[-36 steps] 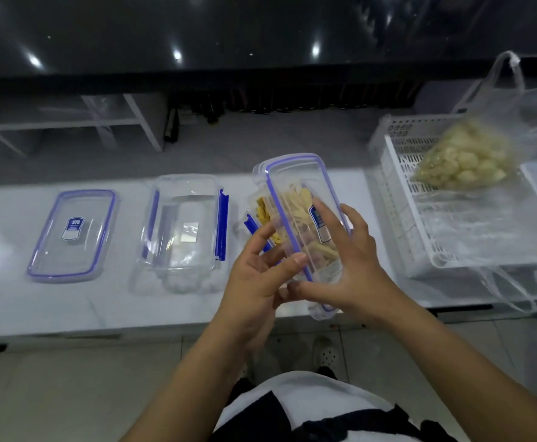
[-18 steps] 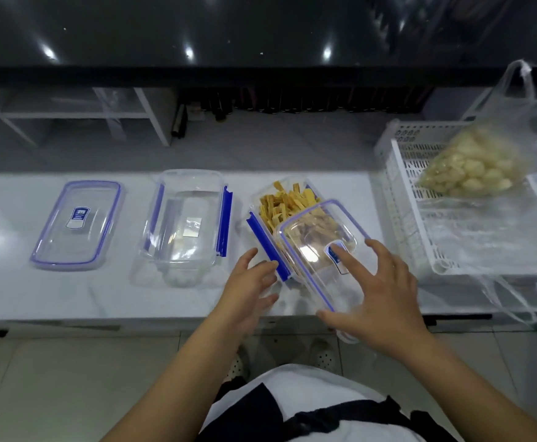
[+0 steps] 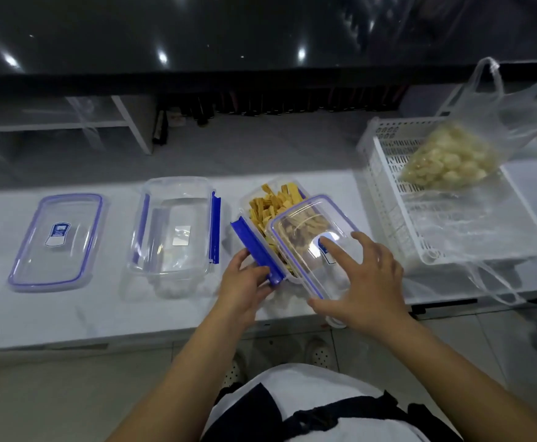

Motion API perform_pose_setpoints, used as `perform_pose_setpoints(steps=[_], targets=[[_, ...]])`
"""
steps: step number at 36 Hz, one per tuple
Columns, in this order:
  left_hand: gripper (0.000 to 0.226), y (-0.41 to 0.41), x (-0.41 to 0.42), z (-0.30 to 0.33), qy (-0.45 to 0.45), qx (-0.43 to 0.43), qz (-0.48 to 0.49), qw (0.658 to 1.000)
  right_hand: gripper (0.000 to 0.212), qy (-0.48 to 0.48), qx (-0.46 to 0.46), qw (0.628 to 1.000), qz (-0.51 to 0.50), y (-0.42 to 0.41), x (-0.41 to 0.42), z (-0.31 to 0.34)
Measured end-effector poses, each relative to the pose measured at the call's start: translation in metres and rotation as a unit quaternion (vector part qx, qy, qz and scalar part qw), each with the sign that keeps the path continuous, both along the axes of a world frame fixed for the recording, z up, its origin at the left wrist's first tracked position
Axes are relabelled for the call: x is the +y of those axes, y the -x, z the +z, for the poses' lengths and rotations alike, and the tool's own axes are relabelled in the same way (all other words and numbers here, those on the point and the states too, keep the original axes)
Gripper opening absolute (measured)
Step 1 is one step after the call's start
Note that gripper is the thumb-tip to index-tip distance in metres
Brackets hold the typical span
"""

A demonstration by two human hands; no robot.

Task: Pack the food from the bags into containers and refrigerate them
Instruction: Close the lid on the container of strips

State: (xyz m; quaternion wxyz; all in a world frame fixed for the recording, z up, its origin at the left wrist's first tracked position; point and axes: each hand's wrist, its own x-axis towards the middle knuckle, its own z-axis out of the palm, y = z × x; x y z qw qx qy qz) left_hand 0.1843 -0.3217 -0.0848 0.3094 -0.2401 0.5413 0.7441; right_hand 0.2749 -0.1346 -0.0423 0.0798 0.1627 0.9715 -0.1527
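1. The right hand [image 3: 361, 282] lies palm-down on a clear lid [image 3: 308, 247]. Its fingers are spread and nearly straight, the forefinger tip on the lid's label and the thumb at the lid's near left edge.
2. The left hand [image 3: 244, 285] reaches in from below. Its fingers curl round the near end of the blue clip [image 3: 256, 247] on the left side of the food box [image 3: 257, 202].
3. The lid sits askew over the box, covering its near right part. Yellow food strips [image 3: 273, 202] show in the open far part.
4. The box stands on the white desk [image 3: 85, 314], near its front edge.
5. To the left stand an empty box [image 3: 178, 228] with blue clips and, further left, a second lid [image 3: 60, 240] lying flat.
6. To the right a white basket [image 3: 385, 199] holds a clear bag [image 3: 452, 157] of pale food pieces.
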Motion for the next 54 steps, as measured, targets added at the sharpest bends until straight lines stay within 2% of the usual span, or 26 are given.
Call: perform_pose_setpoints(steps=[6,12,16,23,28,33,38,46,54], targets=[[0.056,-0.002,-0.003,-0.005,-0.021,0.017,0.0,1.0,0.105,-0.018,0.041,0.999,0.019,0.025,-0.011,0.005],[0.061,-0.005,-0.003,-0.004,-0.031,0.035,0.002,0.999,0.108,-0.026,-0.022,0.999,0.022,0.065,-0.021,-0.013],[0.061,-0.004,-0.003,-0.006,-0.032,0.037,0.001,0.999,0.106,-0.006,-0.018,1.0,0.015,0.061,-0.019,-0.02],[0.06,-0.003,-0.004,-0.009,-0.04,0.018,0.01,0.999,0.105,-0.026,-0.035,0.998,0.033,0.035,-0.006,-0.008],[0.058,-0.003,-0.003,-0.009,-0.031,0.023,0.003,0.999,0.104,0.004,0.011,1.0,0.026,0.037,-0.003,0.004],[0.057,-0.003,-0.003,-0.009,-0.029,0.023,0.005,0.999,0.104,0.003,0.045,0.999,0.021,0.071,-0.011,0.014],[0.057,-0.004,-0.002,-0.006,-0.038,0.017,0.022,0.999,0.103,-0.029,-0.007,0.999,0.043,0.099,-0.021,0.006],[0.056,-0.015,-0.002,-0.007,-0.033,0.017,-0.002,0.999,0.105,-0.025,-0.021,0.999,0.044,0.063,-0.019,-0.023],[0.057,-0.016,-0.002,-0.005,-0.052,0.014,0.001,0.999,0.101,-0.004,0.006,1.0,0.03,0.069,-0.02,-0.023]])
